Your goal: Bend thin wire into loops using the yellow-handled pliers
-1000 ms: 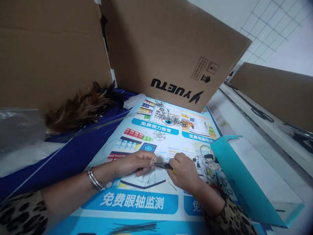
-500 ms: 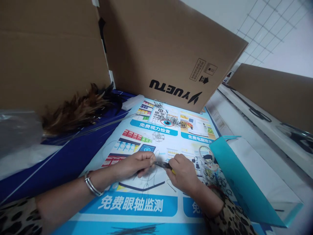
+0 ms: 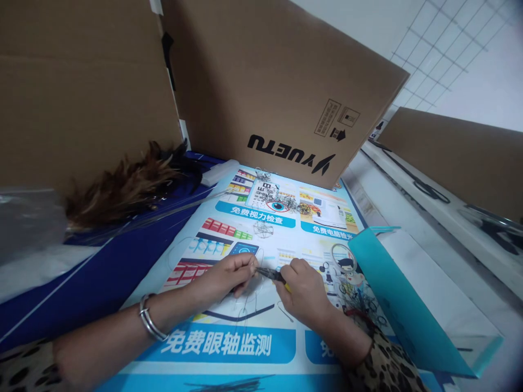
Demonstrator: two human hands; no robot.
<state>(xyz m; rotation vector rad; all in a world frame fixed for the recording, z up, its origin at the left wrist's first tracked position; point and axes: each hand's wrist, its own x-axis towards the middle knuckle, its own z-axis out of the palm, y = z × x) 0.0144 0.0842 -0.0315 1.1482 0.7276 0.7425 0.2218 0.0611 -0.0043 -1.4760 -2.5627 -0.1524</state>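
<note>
My right hand point(image 3: 303, 288) is wrapped round a pair of pliers point(image 3: 270, 273) with yellow handles, its dark jaws pointing left. Those jaw tips meet the fingertips of my left hand point(image 3: 235, 274), which pinch a thin wire point(image 3: 254, 265). Fine loops of wire hang below the left fingers, over the printed poster point(image 3: 281, 321). Exactly how the jaws grip the wire is too small to see. A small bent wire piece point(image 3: 285, 312) lies just left of my right wrist.
Tangled wire pieces point(image 3: 359, 299) lie by a teal box point(image 3: 408, 305) on the right. Wire balls point(image 3: 263, 229) sit farther up the poster. Straight wires point(image 3: 232, 384) lie at the front edge. Brown feathers point(image 3: 118, 188) are on the left; a cardboard box point(image 3: 286, 81) stands behind.
Both hands stay at almost the same place, pliers against the left fingertips. The pliers have tilted slightly, and the view has shifted a little.
</note>
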